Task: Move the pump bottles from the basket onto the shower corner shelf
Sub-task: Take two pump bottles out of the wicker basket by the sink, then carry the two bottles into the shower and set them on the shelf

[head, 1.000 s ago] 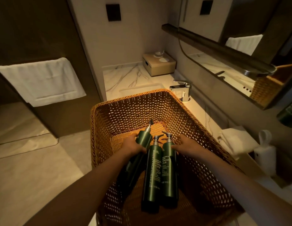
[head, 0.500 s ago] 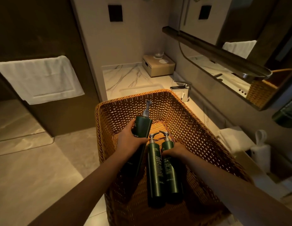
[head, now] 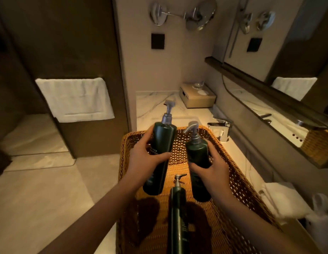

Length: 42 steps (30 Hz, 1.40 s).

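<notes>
A woven wicker basket [head: 238, 167] stands on the marble counter in front of me. My left hand [head: 144, 158] grips a dark green pump bottle [head: 162, 142] and holds it upright above the basket. My right hand [head: 213, 170] grips a second green pump bottle [head: 197, 153], also lifted, its silver pump pointing left. A third green pump bottle [head: 177, 213] lies flat on the basket floor between my forearms, pump end away from me. No shower shelf is in view.
A chrome tap [head: 221, 125] and sink lie just beyond the basket, with a beige tissue box [head: 197, 99] at the counter's back. Folded white cloths [head: 282, 198] sit right of the basket. A white towel [head: 75, 99] hangs at left. A wall mirror fills the right side.
Both hands have lifted their bottles up out of the basket, the right one newly raised. One bottle stays lying in the basket. The camera has tilted upward.
</notes>
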{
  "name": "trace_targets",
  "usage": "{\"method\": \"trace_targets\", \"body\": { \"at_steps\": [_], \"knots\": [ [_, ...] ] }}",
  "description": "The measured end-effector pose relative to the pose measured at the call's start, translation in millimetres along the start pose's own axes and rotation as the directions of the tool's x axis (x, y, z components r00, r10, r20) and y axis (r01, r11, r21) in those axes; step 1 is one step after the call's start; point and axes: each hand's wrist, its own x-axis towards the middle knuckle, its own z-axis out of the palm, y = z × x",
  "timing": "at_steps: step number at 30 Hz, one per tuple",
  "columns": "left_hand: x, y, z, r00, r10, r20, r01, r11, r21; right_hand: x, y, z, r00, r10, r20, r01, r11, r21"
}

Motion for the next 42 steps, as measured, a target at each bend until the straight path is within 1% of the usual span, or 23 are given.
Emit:
{"method": "trace_targets", "body": {
  "at_steps": [3,6,10,13,17,20,24,27,29,33,37,40,42],
  "knots": [
    [2.0,23.9,-35.1,0.995,0.041,-0.088,-0.049,0.994,-0.093,16.8,-47.0,-1.4,0.995,-0.085,-0.060,0.091,0.990,0.106],
    [2.0,47.8,-85.9,0.985,0.078,-0.156,-0.101,0.984,-0.146,28.7,-102.5,8.7,0.978,-0.190,-0.092,0.202,0.967,0.154],
    [-8.7,57.7,-163.3,0.955,0.138,-0.263,-0.183,0.971,-0.157,28.1,-174.8,48.6,0.947,-0.307,-0.091,0.320,0.923,0.212],
    [-22.5,43.4,-226.0,0.933,0.171,-0.316,-0.220,0.967,-0.127,11.6,-223.8,96.6,0.923,-0.378,-0.072,0.383,0.882,0.275],
    [-43.7,5.2,-314.6,0.921,0.154,-0.357,-0.193,0.978,-0.078,-12.9,-280.6,188.7,0.922,-0.388,0.006,0.357,0.854,0.377],
    [-62.8,-28.5,-374.5,0.892,0.132,-0.432,-0.161,0.987,-0.030,-30.7,-303.2,266.6,0.916,-0.391,0.091,0.323,0.853,0.409],
    [-81.7,-77.5,-438.2,0.864,0.051,-0.501,-0.069,0.998,-0.016,-54.4,-304.6,353.2,0.918,-0.349,0.190,0.230,0.856,0.463],
    [-84.1,-114.9,-474.2,0.841,-0.018,-0.541,0.018,1.000,-0.005,-58.2,-292.9,408.7,0.912,-0.296,0.284,0.148,0.883,0.445],
    [-77.6,-139.5,-495.5,0.818,-0.069,-0.572,0.070,0.997,-0.020,-51.0,-286.7,443.2,0.895,-0.279,0.348,0.112,0.896,0.429],
    [-44.2,-192.4,-538.5,0.772,-0.141,-0.620,0.151,0.988,-0.036,-13.5,-281.6,521.3,0.853,-0.279,0.440,0.080,0.905,0.419],
    [16.4,-236.9,-590.6,0.741,-0.158,-0.652,0.192,0.981,-0.020,42.3,-289.2,611.8,0.820,-0.311,0.480,0.075,0.890,0.449],
    [77.8,-248.8,-636.9,0.723,-0.146,-0.676,0.204,0.979,0.007,100.1,-317.7,673.7,0.797,-0.333,0.504,0.064,0.876,0.478],
    [119.9,-250.7,-666.9,0.720,-0.126,-0.683,0.201,0.979,0.031,142.1,-343.8,710.6,0.777,-0.368,0.511,0.086,0.866,0.492]
  ]
}}
